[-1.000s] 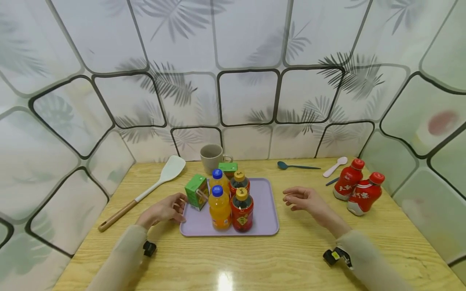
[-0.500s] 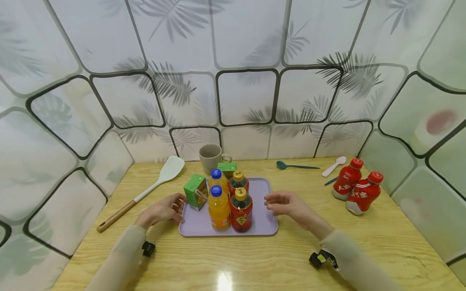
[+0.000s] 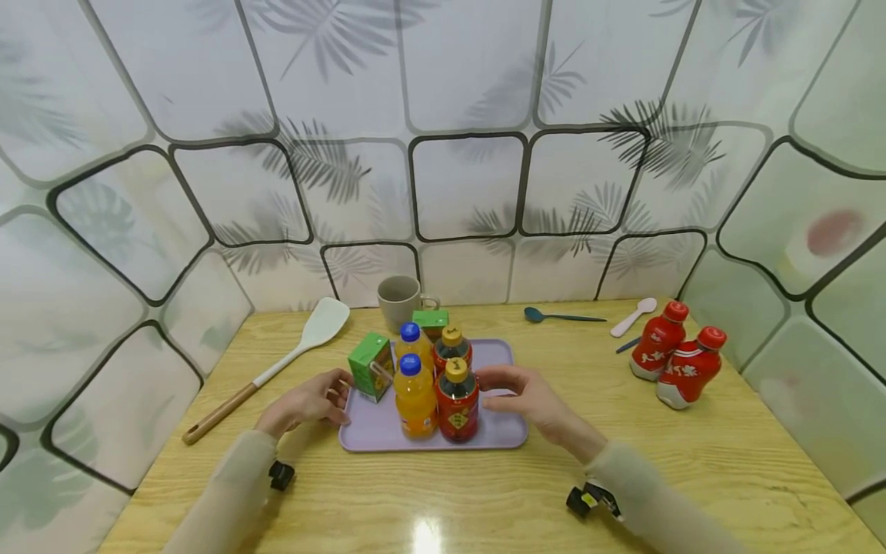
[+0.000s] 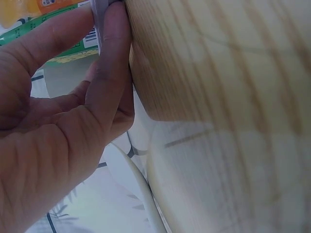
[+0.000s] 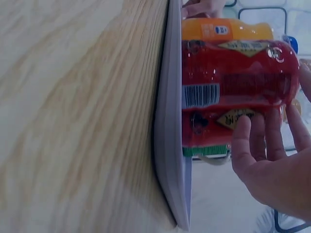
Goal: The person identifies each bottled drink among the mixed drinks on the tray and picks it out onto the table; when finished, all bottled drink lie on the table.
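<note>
- The left hand point(image 3: 314, 402) pinches the left rim of a smooth, lilac tray point(image 3: 374, 435), its thumb on one face and a finger on the other.
- The right hand point(image 3: 522, 392) is partly open over the tray's right side, thumb and curved fingers spread apart beside the front red-labelled bottle point(image 3: 458, 409); whether a fingertip touches it, I cannot tell.
- The tray is shallow, rectangular and round-cornered, lying flat on the glossy, wood-grained table point(image 3: 346, 500).
- Upright on it, the front bottle shows dark contents, a glossy red label and a ridged yellow cap; a matching rear bottle point(image 3: 453, 354) stands behind.
- Just left stand two clear, rounded orange-drink bottles with blue caps, one in front point(image 3: 415, 400), one behind point(image 3: 421, 354).
- A boxy green drink carton point(image 3: 371, 368), a straw along its side, stands near the left hand; another green carton point(image 3: 431, 318) shows behind the bottles.
- Behind the tray sits a matte grey mug point(image 3: 399, 305); to the left lies a pale spatula point(image 3: 277, 367) with a wooden handle.
- Well to the right stand two waisted, glossy red bottles point(image 3: 688, 371).
</note>
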Demonstrator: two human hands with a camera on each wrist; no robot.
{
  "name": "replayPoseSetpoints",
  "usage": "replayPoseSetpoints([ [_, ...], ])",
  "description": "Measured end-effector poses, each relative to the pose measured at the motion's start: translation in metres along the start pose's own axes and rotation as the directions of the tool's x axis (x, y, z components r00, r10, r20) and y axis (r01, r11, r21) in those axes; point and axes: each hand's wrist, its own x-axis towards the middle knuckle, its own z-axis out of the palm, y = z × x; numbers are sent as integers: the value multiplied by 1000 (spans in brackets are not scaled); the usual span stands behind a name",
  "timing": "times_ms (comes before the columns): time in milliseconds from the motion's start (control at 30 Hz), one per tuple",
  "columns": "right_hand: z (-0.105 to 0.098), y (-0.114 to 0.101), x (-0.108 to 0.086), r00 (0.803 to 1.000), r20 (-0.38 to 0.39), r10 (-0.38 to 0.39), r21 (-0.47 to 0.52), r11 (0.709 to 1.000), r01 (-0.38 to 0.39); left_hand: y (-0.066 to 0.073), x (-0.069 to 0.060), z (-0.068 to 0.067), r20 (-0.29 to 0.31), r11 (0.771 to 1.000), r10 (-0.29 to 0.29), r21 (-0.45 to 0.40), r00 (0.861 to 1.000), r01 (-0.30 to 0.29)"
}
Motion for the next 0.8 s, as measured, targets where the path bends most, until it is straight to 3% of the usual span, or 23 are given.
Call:
replayPoseSetpoints([
  [167,12,-4,4,999,-12,-42,27,999,42,1,-2,1,1,1000,7,11,1000,-7],
  [333,19,-6,6,999,-14,-30,51,998,30,2,-2,0,0,1000,8,28,1000,-8],
  [600,28,-7,10,999,-44,-26,-52,998,24,-1,-1,1,-1,999,19,42,1000,-19],
  [800,35,-4,12,996,-83,15,-99,995,-23,0,-1,1,-4,1000,12,26,1000,-12],
])
